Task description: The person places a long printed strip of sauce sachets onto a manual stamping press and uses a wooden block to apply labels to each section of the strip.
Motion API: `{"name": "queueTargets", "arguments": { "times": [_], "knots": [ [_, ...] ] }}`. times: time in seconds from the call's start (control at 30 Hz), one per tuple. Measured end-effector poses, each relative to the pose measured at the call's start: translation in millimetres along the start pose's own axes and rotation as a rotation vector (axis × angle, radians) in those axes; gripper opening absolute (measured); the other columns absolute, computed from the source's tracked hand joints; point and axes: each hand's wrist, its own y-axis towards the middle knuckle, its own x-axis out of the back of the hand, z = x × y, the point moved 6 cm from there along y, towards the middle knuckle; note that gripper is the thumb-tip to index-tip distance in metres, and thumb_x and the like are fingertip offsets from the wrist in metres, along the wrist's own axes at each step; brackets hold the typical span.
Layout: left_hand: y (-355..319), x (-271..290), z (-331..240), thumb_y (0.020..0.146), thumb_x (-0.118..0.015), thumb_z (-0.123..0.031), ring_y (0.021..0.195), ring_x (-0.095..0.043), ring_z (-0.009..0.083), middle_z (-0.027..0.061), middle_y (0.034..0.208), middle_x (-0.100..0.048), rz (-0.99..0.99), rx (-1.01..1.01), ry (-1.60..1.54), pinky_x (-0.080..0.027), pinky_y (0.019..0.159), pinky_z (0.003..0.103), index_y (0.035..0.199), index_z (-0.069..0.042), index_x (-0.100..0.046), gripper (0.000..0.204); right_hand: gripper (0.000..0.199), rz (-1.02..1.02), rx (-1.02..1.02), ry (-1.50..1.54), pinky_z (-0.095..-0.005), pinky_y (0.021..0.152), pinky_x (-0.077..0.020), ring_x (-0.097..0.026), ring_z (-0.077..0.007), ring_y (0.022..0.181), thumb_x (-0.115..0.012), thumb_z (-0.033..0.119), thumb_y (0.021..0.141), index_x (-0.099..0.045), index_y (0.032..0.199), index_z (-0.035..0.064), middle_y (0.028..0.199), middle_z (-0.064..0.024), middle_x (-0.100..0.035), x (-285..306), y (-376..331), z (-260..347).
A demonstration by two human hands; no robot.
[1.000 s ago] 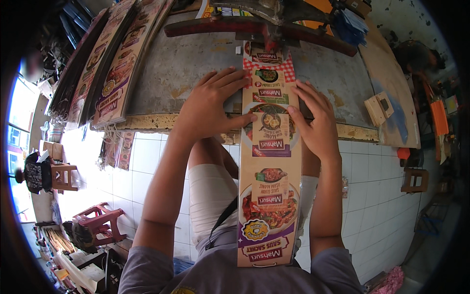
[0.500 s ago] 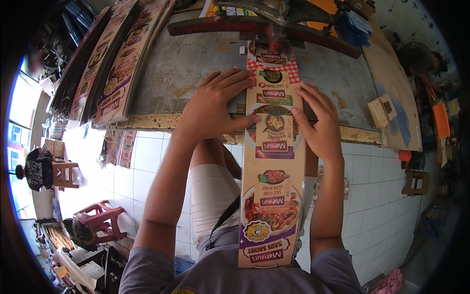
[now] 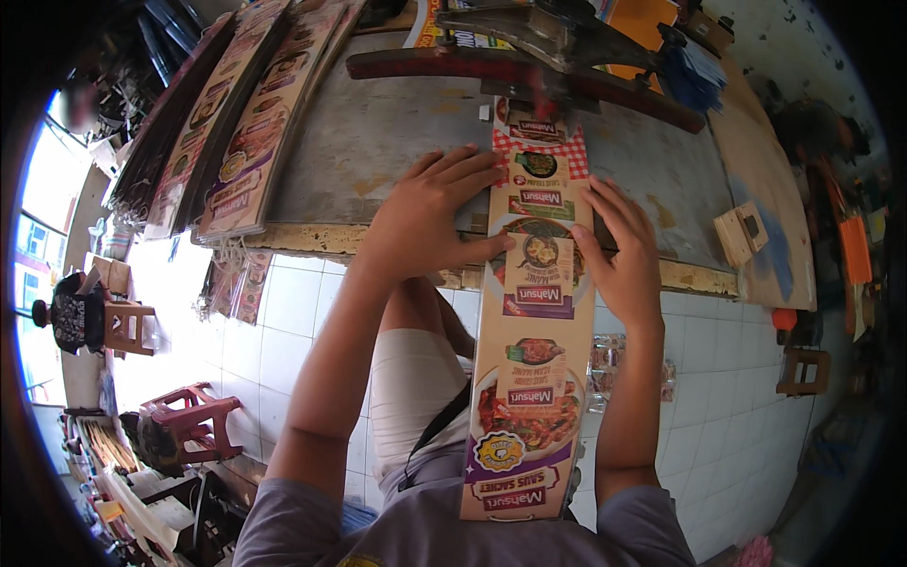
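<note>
A long printed cardboard strip (image 3: 531, 359) with food pictures runs from my chest up onto a grey metal worktable (image 3: 378, 142). Its far end lies under a dark metal press arm (image 3: 529, 66). My left hand (image 3: 430, 222) rests flat on the table with its fingers pressing the strip's left edge. Along the right edge, my right hand (image 3: 619, 250) lies with spread fingers on the strip. Both hands hold the strip down at the table's near edge.
Stacks of the same printed strips (image 3: 250, 123) lie on the table's left side, more hanging below. A small wooden block (image 3: 742, 231) sits at the right. White tiled floor below holds red plastic stools (image 3: 184, 420) and a small wooden stool (image 3: 798, 369).
The strip and both hands have shifted slightly toward the press arm; otherwise the pose is the same.
</note>
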Motion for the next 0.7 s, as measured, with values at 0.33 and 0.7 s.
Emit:
{"name": "queueTargets", "arguments": {
  "times": [0.33, 0.7],
  "knots": [
    [3.2, -3.5, -2.7, 0.081, -0.086, -0.047, 0.15, -0.052, 0.0343, 0.0125, 0.154, -0.063, 0.038, 0.036, -0.032, -0.036, 0.128, 0.053, 0.14, -0.007, -0.07, 0.073, 0.041, -0.004, -0.008, 0.028, -0.0511, 0.121, -0.0414, -0.055, -0.0332, 0.145, -0.075, 0.024, 0.101, -0.07, 0.138, 0.0048, 0.15, -0.011, -0.065, 9.1, -10.6, -7.1],
    [2.3, 0.4, -2.7, 0.08, -0.087, -0.044, 0.152, -0.049, 0.0346, 0.0124, 0.156, -0.062, 0.06, 0.055, -0.024, -0.034, 0.129, 0.057, 0.143, -0.008, -0.068, 0.074, 0.047, -0.324, -0.308, -0.575, -0.0506, 0.118, -0.0418, -0.055, -0.0348, 0.137, -0.071, 0.025, 0.105, -0.062, 0.149, 0.0105, 0.144, -0.0116, -0.063, 136.3, -65.8, -132.9]
  ]
}}
